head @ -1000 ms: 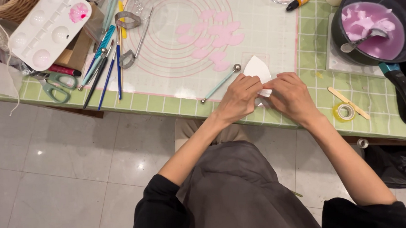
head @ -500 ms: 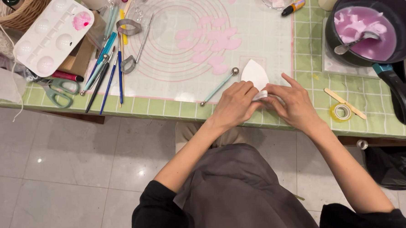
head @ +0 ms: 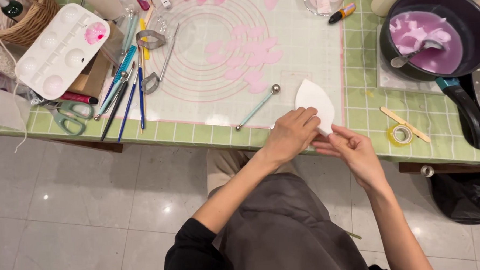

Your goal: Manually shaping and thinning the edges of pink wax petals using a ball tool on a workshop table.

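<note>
- Petal-shaped white sheet [head: 315, 100] sits at the green tiled table's [head: 197, 134] front edge, beside the silicone mat [head: 311, 45].
- Left hand [head: 291, 135] pinches its lower end, fingers curled together over it.
- Right hand [head: 353, 150] nips the bottom tip between thumb and forefinger.
- Sheet looks thin, light, floppy and easily creased; edges seem the safest hold.

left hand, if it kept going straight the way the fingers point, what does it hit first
The left hand points up and right, and its fingertips already rest on the white leaf-shaped piece. Past that the line looks free across the mat, though depth is hard to judge.
</note>
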